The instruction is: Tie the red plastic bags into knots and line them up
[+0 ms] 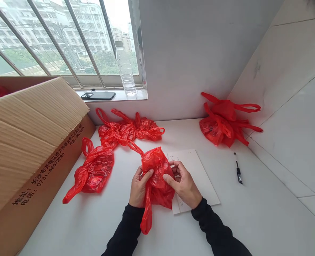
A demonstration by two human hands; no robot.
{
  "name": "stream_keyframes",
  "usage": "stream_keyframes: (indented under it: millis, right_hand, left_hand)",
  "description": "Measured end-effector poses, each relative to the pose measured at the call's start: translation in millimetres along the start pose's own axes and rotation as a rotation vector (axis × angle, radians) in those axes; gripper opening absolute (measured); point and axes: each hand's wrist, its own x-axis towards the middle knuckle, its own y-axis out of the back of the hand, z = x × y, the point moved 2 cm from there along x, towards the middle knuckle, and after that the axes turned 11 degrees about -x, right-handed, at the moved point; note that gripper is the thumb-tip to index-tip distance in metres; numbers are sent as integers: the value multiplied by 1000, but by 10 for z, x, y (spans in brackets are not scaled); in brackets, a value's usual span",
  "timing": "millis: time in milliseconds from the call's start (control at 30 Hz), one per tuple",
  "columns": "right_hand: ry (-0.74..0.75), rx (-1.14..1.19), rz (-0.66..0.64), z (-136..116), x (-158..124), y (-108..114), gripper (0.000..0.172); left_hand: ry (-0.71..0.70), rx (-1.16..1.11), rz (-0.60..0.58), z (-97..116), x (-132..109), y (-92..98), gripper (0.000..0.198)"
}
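Note:
A filled red plastic bag (pixel 157 167) sits on the white counter (pixel 253 213) in front of me. My left hand (pixel 138 186) grips its left side and one handle, which hangs down toward me. My right hand (pixel 182 183) holds the bag's right side with the fingers curled on the plastic. Partly under the bag and my right hand lies a white sheet of paper (pixel 200 170). Another filled red bag (pixel 94 170) lies to the left of my hands.
A large open cardboard box (pixel 26 142) stands at the left. More red bags (pixel 130 129) lie by the back wall, and a pile of red bags (pixel 224 121) sits in the right corner. A black pen (pixel 238 172) lies at right. A phone (pixel 98 95) and a clear bottle (pixel 126 67) rest on the windowsill.

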Motion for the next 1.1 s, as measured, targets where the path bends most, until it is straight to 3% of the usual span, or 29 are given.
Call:
stream_keyframes:
  millis: [167, 367, 533, 667, 800, 1100]
  right_hand:
    - [9, 69, -18, 16, 15, 22, 27]
    - [14, 158, 38, 84, 47, 33, 24]
    - [19, 144, 16, 38, 26, 29, 31]
    - [53, 2, -54, -85, -37, 3, 56]
    - [44, -52, 33, -85, -46, -10, 49]
    - [-15, 276, 86, 78, 61, 36, 43]
  left_hand:
    - [30, -5, -55, 7, 9, 9, 31]
    - [68, -21, -86, -1, -27, -57, 41]
    - [16, -34, -81, -70, -18, -32, 47]
    - [-14, -35, -56, -76, -7, 7, 47]
    - [-12, -40, -65, -52, -22, -8, 44]
    - [92, -126, -149, 1, -83, -91, 37]
